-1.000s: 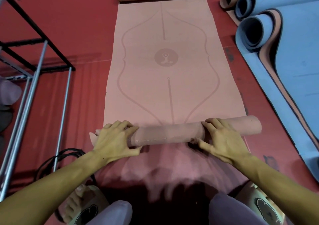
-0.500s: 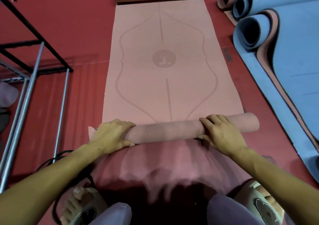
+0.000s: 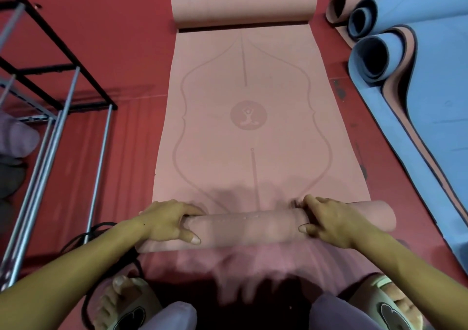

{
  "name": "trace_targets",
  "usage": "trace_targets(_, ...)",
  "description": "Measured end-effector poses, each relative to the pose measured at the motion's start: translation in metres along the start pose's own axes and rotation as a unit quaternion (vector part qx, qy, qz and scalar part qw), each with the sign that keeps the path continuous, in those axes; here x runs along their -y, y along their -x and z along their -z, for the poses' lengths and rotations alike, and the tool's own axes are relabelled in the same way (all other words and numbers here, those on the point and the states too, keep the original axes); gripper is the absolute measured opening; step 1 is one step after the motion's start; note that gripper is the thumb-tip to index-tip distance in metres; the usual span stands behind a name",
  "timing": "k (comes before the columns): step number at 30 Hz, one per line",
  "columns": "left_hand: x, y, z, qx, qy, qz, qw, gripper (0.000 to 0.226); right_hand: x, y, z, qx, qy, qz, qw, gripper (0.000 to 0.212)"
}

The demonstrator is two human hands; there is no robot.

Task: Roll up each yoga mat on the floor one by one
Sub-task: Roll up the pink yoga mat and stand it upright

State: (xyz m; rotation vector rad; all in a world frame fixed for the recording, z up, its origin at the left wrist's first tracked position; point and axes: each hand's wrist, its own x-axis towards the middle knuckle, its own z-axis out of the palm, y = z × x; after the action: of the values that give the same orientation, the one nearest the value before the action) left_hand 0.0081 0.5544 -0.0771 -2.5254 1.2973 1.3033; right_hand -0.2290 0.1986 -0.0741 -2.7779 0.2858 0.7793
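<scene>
Pink rubber covers the middle of the view: a pink yoga mat (image 3: 249,127) lies flat on the red floor (image 3: 126,38), running straight away from the person, with a curving outline and a round seated-figure emblem (image 3: 248,114) printed at its centre. Its near end is wound into a roll (image 3: 253,228) that lies crosswise just in front of the person's knees, and its far end curls up into a second, looser roll (image 3: 243,8) at the top of the view. Both hands sit on the near roll, one toward each end. On the left part of the roll, the left hand (image 3: 168,222) has its fingers curled over the top and the thumb laid along the near side, so it grips the roll. On the right part, the right hand (image 3: 331,222) is curled the same way, fingers over the far side and thumb tucked on the near side; the roll's right end sticks out past it. Between the two hands the middle of the roll is bare. To the right, well apart from the pink mat, blue yoga mats (image 3: 430,101) lie partly unrolled with their rolled ends facing the camera. At the left stands a metal rack (image 3: 63,106), with a black cable (image 3: 96,231) looped on the floor near the left forearm. Sandalled feet show at the bottom edge.
</scene>
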Motion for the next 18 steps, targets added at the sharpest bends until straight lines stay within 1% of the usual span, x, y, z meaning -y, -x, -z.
trace_targets(1, 0.000, 0.003, -0.001, -0.043, -0.040, 0.016, 0.998, 0.088, -0.001, -0.001, 0.000, -0.002, -0.002, -0.001, 1.000, 0.049)
trace_targets(2, 0.001, 0.007, -0.003, -0.108, -0.098, 0.042, 0.988, 0.098, -0.001, -0.002, 0.000, -0.003, -0.003, -0.003, 1.000, 0.049)
trace_targets(3, 0.002, 0.010, -0.007, -0.174, -0.148, 0.071, 0.971, 0.108, -0.002, -0.003, 0.000, -0.004, -0.006, -0.004, 1.000, 0.049)
trace_targets(4, 0.003, 0.014, -0.013, -0.220, -0.175, 0.100, 0.954, 0.115, -0.002, -0.004, 0.001, -0.006, -0.011, -0.005, 1.000, 0.049)
trace_targets(5, 0.003, 0.017, -0.019, -0.236, -0.174, 0.127, 0.948, 0.118, -0.003, -0.006, 0.001, -0.005, -0.020, -0.007, 1.000, 0.049)
trace_targets(7, 0.002, 0.022, -0.028, -0.217, -0.137, 0.167, 0.952, 0.115, -0.005, -0.010, 0.001, 0.006, -0.035, -0.010, 0.999, 0.050)
trace_targets(8, 0.003, 0.024, -0.033, -0.210, -0.126, 0.167, 0.955, 0.112, -0.005, -0.011, 0.001, 0.011, -0.040, -0.012, 0.999, 0.051)
trace_targets(12, 0.006, 0.025, -0.035, -0.223, -0.100, 0.101, 0.964, 0.103, -0.008, -0.013, -0.003, 0.004, -0.043, -0.017, 0.999, 0.055)
trace_targets(15, 0.011, 0.022, -0.030, -0.171, -0.074, 0.037, 0.982, 0.100, -0.010, -0.014, -0.009, -0.018, -0.021, -0.019, 0.999, 0.061)
trace_targets(18, 0.020, 0.019, -0.026, -0.142, -0.066, 0.017, 0.988, 0.098, -0.011, -0.012, -0.010, -0.030, -0.026, -0.014, 0.999, 0.066)
